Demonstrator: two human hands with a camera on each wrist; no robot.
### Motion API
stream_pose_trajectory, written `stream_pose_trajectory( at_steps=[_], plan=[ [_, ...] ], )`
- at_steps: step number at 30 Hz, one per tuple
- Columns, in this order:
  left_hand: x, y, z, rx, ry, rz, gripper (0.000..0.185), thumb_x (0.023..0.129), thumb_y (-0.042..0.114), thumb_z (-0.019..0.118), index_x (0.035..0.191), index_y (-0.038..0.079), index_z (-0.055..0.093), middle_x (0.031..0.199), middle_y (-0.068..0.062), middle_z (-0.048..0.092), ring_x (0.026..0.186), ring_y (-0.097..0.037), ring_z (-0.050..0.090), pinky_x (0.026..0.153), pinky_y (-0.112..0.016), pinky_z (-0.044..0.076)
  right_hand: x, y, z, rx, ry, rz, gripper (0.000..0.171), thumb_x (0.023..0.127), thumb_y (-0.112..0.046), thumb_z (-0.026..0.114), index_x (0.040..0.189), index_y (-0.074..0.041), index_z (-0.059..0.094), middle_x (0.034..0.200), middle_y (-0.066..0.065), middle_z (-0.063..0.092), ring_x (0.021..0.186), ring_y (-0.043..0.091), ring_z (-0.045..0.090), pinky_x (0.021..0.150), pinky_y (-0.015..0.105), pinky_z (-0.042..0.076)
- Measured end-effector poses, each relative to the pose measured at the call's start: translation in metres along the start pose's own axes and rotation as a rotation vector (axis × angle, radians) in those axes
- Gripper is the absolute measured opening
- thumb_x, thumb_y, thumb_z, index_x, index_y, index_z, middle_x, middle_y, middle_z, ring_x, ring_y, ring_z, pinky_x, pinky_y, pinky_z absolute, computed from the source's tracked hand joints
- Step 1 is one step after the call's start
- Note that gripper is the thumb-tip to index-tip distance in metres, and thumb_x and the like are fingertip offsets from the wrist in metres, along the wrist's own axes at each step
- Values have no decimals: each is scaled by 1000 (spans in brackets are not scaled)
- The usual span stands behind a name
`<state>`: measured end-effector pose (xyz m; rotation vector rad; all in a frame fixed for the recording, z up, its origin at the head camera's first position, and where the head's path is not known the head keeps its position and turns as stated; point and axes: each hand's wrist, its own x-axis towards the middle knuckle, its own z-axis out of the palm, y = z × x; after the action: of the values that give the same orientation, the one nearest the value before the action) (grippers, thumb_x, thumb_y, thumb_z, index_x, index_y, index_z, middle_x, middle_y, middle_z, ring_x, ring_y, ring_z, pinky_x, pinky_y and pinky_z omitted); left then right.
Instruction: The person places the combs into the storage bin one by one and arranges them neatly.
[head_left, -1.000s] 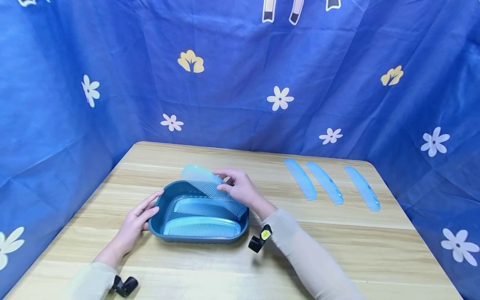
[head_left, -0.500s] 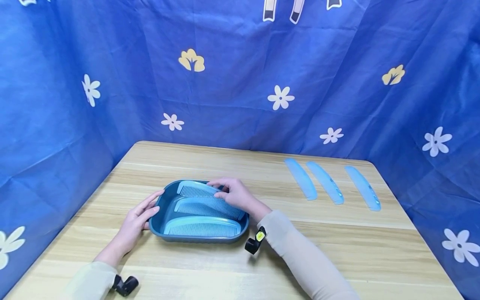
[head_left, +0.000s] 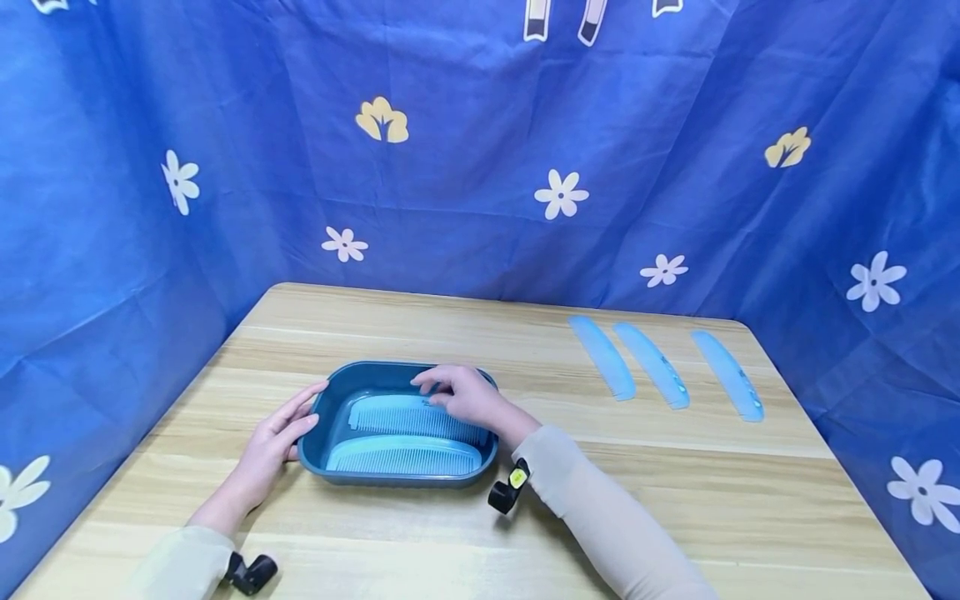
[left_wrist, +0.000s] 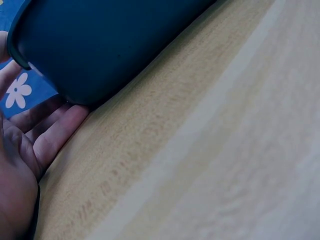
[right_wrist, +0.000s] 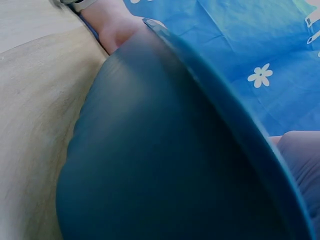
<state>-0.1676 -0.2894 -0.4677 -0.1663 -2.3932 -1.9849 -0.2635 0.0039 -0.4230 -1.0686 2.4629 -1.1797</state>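
A dark blue-green plastic basin [head_left: 397, 480] stands on the table. Two light blue combs show inside it: one comb [head_left: 405, 455] along the front wall and another comb [head_left: 408, 415] behind it. My left hand [head_left: 266, 437] rests against the basin's left end, fingertips at the rim. In the left wrist view several of its fingers [left_wrist: 62, 132] lie fairly straight against the wall's lower corner. My right hand [head_left: 465, 395] hovers over the basin's back right part, fingers loosely bent with nothing visible between them; it overlaps the rear comb's edge.
Several metres of nothing are not shown; three translucent blue combs, a left one [head_left: 602, 358], a middle one [head_left: 652, 365] and a right one [head_left: 727, 375], lie apart at the table's back right. A blue flowered cloth [head_left: 480, 208] surrounds the wooden table [head_left: 675, 500].
The right hand lowered a comb into the back of the basin and let go. That comb no longer shows at the back wall. The left hand and basin stayed put.
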Motion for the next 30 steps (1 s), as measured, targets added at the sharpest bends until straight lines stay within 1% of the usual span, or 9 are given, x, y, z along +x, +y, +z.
stream_pose_trajectory(
  at_steps=[2, 4, 9, 12, 16, 18, 20, 24, 30],
  plan=[
    [0, 0, 0, -2, 2, -3, 48, 99, 22, 45, 146, 19, 33, 145, -30, 20, 110, 4, 45, 68, -30, 54, -1, -1, -1, -18, 18, 0, 35, 88, -3, 61, 122, -13, 62, 102, 0, 64, 92, 8, 59, 74, 21, 48],
    [0, -1, 0, -5, 5, -3, 48, 99, 22, 45, 146, 19, 33, 145, -30, 21, 111, 3, 44, 68, -30, 54, -1, -1, -3, -21, 33, 4, 35, 88, -4, 62, 122, -13, 62, 102, 2, 65, 93, 8, 59, 77, 21, 48],
    [1, 0, -1, -2, 6, 5, 48, 99, 21, 45, 146, 19, 33, 145, -30, 20, 111, 4, 44, 68, -30, 54, -3, -2, -8, 41, 64, 40, 34, 89, -3, 61, 123, -10, 61, 104, 9, 64, 90, 10, 58, 73, 21, 49],
    [0, 0, -2, 3, 5, 10, 48, 99, 21, 44, 146, 19, 33, 145, -30, 20, 111, 5, 44, 68, -30, 54, -3, 0, -11, 89, 102, 56, 33, 89, -3, 61, 121, -8, 62, 104, 11, 64, 87, 11, 58, 70, 21, 49],
    [0, 0, -2, 5, 2, 8, 48, 99, 21, 45, 146, 19, 32, 145, -30, 21, 110, 5, 45, 68, -30, 54, -6, 4, -14, 126, 174, 35, 31, 87, -2, 63, 118, -5, 63, 101, 12, 64, 84, 12, 59, 69, 22, 49],
    [0, 0, -2, 7, 4, 3, 48, 99, 22, 45, 146, 19, 33, 144, -30, 21, 110, 5, 45, 68, -30, 54, -7, 6, -15, 129, 204, 9, 31, 86, -2, 64, 117, -4, 63, 100, 13, 64, 83, 13, 60, 69, 22, 50],
    [-1, 1, -2, 12, 5, -3, 48, 99, 23, 45, 146, 20, 32, 145, -29, 21, 110, 6, 43, 68, -30, 54, -8, 9, -16, 133, 227, -5, 31, 86, -2, 64, 116, -4, 63, 99, 13, 64, 82, 13, 60, 68, 22, 50],
    [-1, 1, -1, 15, 9, -12, 48, 99, 23, 45, 146, 20, 33, 145, -29, 21, 110, 7, 43, 68, -29, 54, -10, 13, -19, 181, 257, -12, 32, 86, -1, 64, 118, -4, 62, 98, 16, 64, 80, 14, 61, 64, 24, 52],
    [0, -1, -1, 9, 2, 1, 48, 99, 22, 45, 146, 20, 33, 144, -30, 21, 110, 6, 44, 68, -30, 54, -14, 15, -25, 208, 309, 2, 33, 85, -3, 65, 118, -6, 62, 95, 10, 65, 79, 12, 61, 63, 24, 51]
  ],
)
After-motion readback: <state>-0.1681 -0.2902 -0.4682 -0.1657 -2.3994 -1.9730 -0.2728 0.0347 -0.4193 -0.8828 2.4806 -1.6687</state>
